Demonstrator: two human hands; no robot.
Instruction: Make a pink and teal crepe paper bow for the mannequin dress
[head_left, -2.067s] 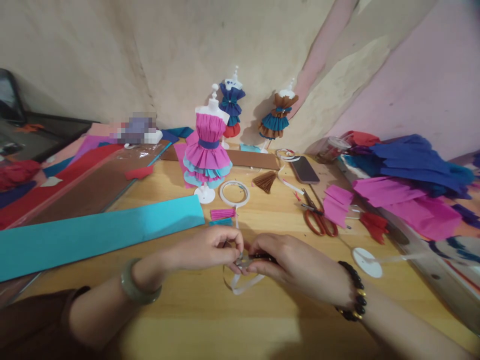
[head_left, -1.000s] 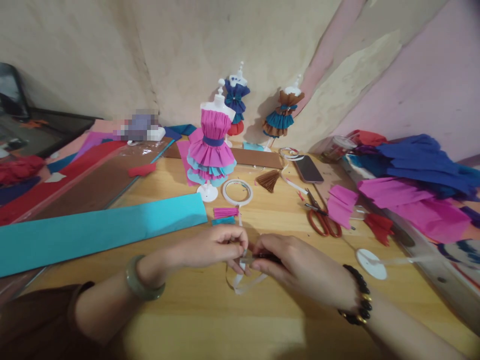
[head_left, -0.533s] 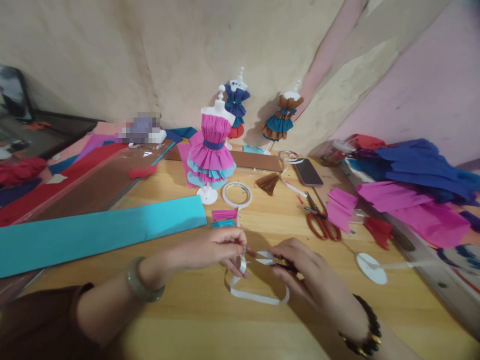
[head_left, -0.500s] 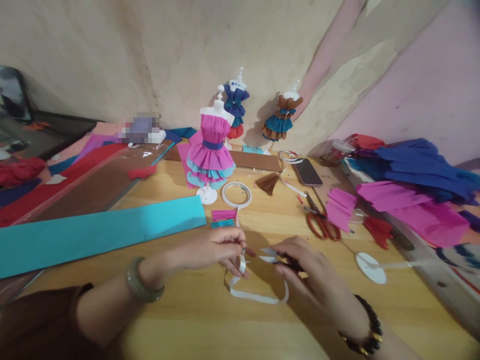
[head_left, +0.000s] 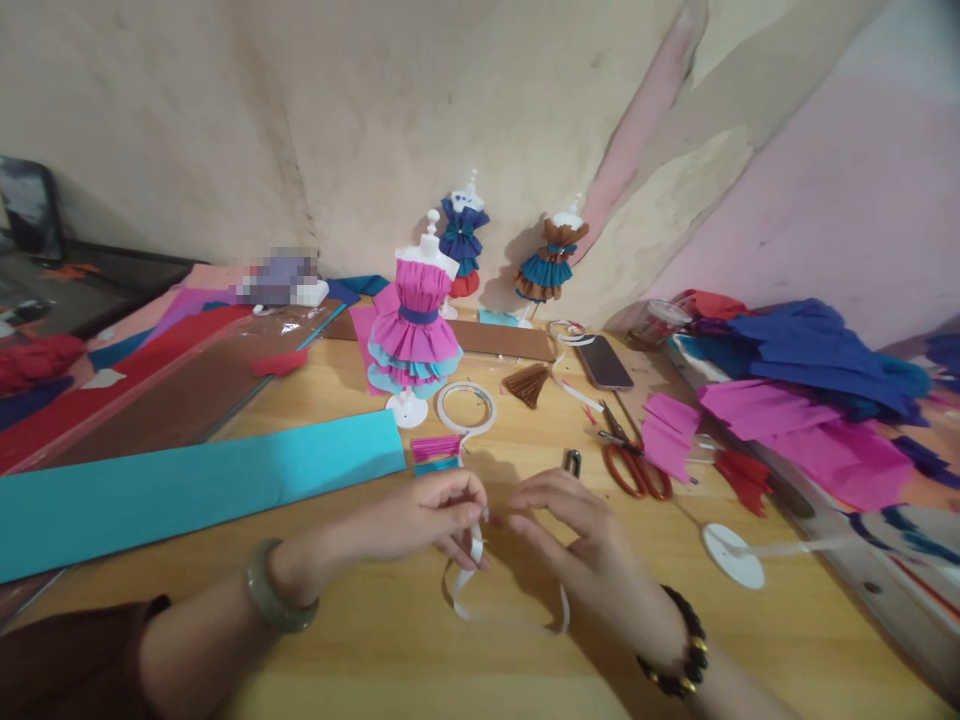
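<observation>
My left hand (head_left: 442,510) is closed, thumb and forefinger pinching a narrow white tape (head_left: 478,545). The tape hangs in a loose loop below the fingers and another stretch leads up to a tape roll (head_left: 442,408) lying flat. A tiny object at the fingertips is too small to name. My right hand (head_left: 581,530) hovers just to the right, fingers apart and holding nothing visible. Beyond its knuckles lie small thread snips (head_left: 573,462), partly hidden. Past the roll stands a mini dress form (head_left: 424,310) in a pink and light-blue ruffled paper dress.
A turquoise paper strip (head_left: 225,480) lies left. Orange-handled scissors (head_left: 628,462), a phone (head_left: 604,362) and a brown paper tassel (head_left: 527,383) are to the right. A blue-dressed form (head_left: 463,240) and a brown-dressed form (head_left: 551,258) stand behind. Crumpled paper (head_left: 817,350) is heaped far right.
My right hand has let go of the thread snips, which now lie on the table beyond it. It has come closer to my left hand, which still pinches the tape. The view has tilted slightly.
</observation>
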